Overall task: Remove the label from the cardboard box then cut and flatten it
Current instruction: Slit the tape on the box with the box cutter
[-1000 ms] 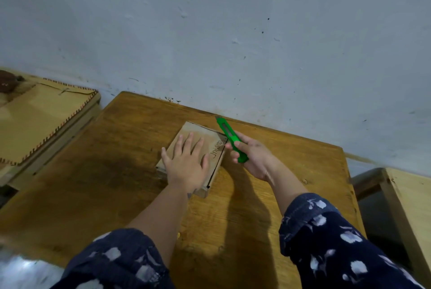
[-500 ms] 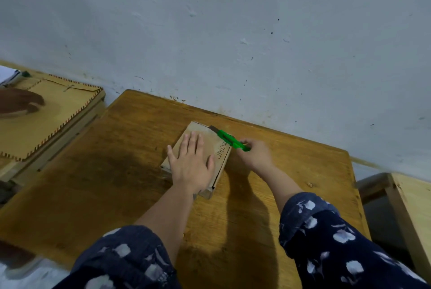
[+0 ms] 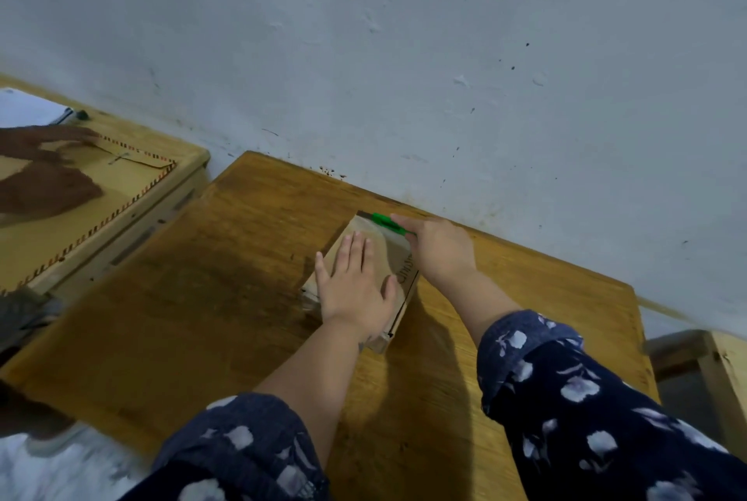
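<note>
Two hands work on a small cardboard box [image 3: 376, 258] that lies flat on a brown wooden table [image 3: 242, 298], near the far edge by the wall [image 3: 404, 55]. The left hand [image 3: 355, 286] lies flat on top of the box, with its fingers [image 3: 357, 249] straight and spread a little, pressing down. The right hand [image 3: 438, 247] is at the far right corner of the box. Its fingers are curled around a green cutter [image 3: 386, 222], and the tip of the cutter sits at the far edge of the box. Dark letters show on the right side of the box, but they are too blurry to read. Both arms wear dark blue sleeves [image 3: 566, 399] with white spots. To the left stands another table [image 3: 169, 193] with a flat tan sheet [image 3: 72, 225] on it, and another person's hand [image 3: 44, 140] rests there.
</note>
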